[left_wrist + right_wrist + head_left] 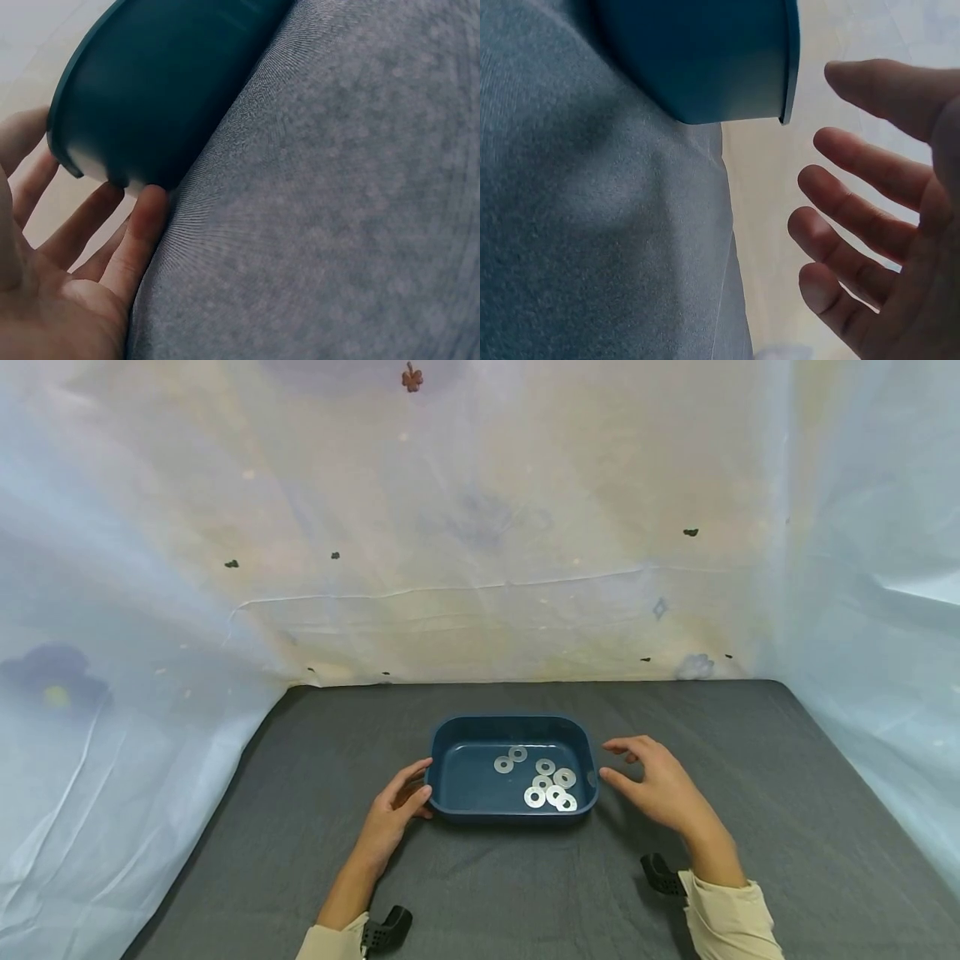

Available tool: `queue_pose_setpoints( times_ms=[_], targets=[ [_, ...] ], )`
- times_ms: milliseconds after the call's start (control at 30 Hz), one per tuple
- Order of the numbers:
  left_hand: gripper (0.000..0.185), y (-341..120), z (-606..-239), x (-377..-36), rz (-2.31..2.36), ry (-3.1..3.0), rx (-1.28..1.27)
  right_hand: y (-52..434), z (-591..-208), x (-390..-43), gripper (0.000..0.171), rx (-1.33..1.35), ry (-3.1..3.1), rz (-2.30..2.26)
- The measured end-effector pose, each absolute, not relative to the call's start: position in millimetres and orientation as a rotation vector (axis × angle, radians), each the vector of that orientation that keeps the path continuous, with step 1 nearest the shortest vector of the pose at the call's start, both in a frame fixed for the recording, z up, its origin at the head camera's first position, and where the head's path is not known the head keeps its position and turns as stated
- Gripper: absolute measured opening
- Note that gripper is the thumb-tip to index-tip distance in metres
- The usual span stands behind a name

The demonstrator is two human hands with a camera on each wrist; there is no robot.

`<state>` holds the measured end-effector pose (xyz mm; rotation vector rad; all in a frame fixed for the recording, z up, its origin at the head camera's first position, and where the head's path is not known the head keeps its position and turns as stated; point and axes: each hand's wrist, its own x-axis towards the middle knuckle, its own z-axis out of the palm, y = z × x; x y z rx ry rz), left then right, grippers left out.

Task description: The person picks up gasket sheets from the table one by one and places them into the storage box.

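From the head camera, a dark blue rectangular plastic tray with rounded corners (450, 777) sits on a dark grey cloth-covered table (750, 777). Eight flat silver metal washers (545, 767) lie inside the tray, mostly toward its right half. The left hand (393, 814) lies at the tray's left end, fingers nearly straight and resting against its wall, gripping nothing. The right hand (652, 781) hovers just beside the tray's right end, fingers spread and relaxed, not touching it. Behind the tray hangs a pale patterned sheet (480, 527).

From the left wrist camera, the tray's outer wall (157, 82) stands on the grey cloth, and the fingertips (150, 206) touch its lower edge.

From the right wrist camera, the tray's corner (705, 60) shows above the cloth; the fingers (855, 202) are splayed apart, clear of the tray's rim.
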<state>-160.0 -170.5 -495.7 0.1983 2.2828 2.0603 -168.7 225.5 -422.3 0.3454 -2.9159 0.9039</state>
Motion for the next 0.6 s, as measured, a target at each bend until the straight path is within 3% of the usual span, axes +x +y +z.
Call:
queue_pose_setpoints(
  times_ms=[400,600],
  targets=[
    [0.047,-171.4,-495.5,-160.1,1.968,2.292,0.243,229.0,-422.6,-169.6,0.044,0.327,-2.927,0.892],
    [0.047,-174.0,-494.4,-162.1,2.007,2.281,0.290,233.6,-422.1,-168.0,0.056,0.258,-2.953,0.828]
  ],
)
